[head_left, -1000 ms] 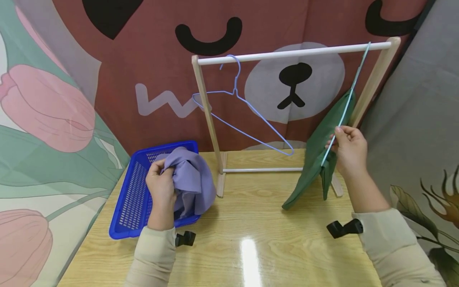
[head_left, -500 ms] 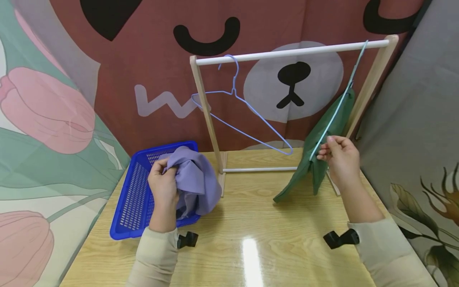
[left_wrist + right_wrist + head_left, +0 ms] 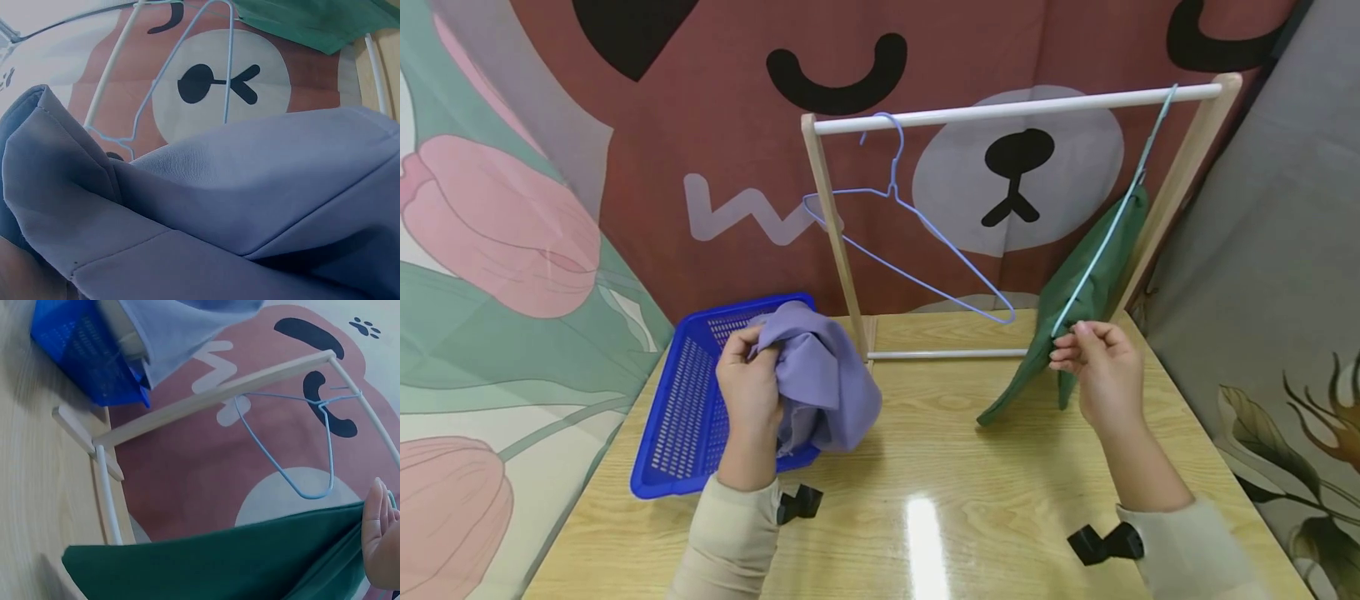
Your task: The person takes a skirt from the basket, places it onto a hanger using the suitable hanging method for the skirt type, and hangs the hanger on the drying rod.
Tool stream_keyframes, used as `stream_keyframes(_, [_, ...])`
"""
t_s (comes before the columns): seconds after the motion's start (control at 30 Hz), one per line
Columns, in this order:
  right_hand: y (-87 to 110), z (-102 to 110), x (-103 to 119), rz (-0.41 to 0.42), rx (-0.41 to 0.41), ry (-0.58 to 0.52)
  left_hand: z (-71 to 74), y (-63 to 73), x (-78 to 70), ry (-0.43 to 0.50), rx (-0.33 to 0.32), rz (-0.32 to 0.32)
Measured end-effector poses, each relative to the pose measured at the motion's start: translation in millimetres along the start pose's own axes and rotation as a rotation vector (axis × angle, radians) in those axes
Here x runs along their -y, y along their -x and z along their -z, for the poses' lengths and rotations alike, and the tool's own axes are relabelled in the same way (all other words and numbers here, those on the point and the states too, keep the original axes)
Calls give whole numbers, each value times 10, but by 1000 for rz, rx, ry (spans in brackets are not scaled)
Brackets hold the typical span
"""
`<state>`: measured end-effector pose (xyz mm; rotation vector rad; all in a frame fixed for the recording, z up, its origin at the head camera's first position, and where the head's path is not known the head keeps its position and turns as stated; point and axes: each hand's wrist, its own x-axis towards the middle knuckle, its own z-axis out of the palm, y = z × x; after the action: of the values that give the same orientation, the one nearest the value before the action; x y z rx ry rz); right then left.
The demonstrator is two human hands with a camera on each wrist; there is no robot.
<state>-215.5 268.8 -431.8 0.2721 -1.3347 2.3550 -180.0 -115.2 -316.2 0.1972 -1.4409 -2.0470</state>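
The left hand (image 3: 751, 396) pinches a purple cloth (image 3: 822, 367) partly over the basket (image 3: 679, 417), while the right hand (image 3: 1108, 379), fingers bent, is at the green cloth (image 3: 1063, 287) hung on the rack (image 3: 1022, 108), its grip unclear.

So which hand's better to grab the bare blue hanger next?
Probably the right hand. It's by the lower end of the teal hanger, though whether it's touching is unclear; the left hand is busy gripping the purple cloth.

Sleeves (image 3: 730, 533) are cream; angular wrist pieces (image 3: 800, 504) black
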Motion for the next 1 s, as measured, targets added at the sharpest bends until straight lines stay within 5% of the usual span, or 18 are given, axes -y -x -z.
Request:
stream_keyframes(0.1, [200,-351,218,16,-9,-43,-20,21,-17,7,12,3])
stream_keyframes(0.17, [443,-906,614,5,-28,-67,-34,38,-30,6,22,-1])
stream_keyframes(0.3, [506,-925,572,40,95,-200,-58,71,-59,5,39,-11])
stream_keyframes(0.53, [28,769,-878,58,137,-69,-113,143,-135,52,84,-26])
stream_keyframes(0.6, [1,899,-1023,60,147,-71,-133,170,-160,63,100,-28])
stream_keyframes(0.73, [160,384,-625,80,205,-125,-167,223,-194,78,131,-25])
stream_keyframes(0.83, [378,-298,-82,61,183,-137,-180,259,-201,84,156,-16])
stream_keyframes(1.0, [608,-952,412,32,111,-92,-203,315,-209,97,203,-2])
